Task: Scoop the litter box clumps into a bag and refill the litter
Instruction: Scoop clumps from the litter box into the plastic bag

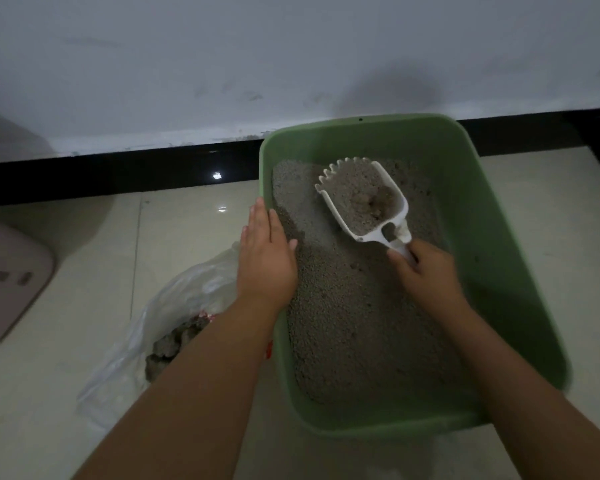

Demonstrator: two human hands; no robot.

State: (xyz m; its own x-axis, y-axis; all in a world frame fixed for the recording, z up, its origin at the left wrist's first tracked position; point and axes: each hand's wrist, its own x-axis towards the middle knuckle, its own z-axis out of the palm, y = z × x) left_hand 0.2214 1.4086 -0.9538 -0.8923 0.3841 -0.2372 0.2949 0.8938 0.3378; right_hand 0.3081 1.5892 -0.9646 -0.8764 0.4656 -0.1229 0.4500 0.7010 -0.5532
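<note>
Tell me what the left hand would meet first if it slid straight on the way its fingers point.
The left hand lies flat along the left rim of the green litter box, fingers aimed at the wall. Going on, it would probably follow that rim, then meet the black baseboard; depth is unclear.

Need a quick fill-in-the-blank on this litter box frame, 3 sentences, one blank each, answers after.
1. The right hand grips the handle of the white ____, which is loaded with litter.
2. The left hand rests flat on the rim of the ____ litter box.
3. The clear plastic bag on the floor already holds grey ____.

Answers: scoop; green; clumps
</note>
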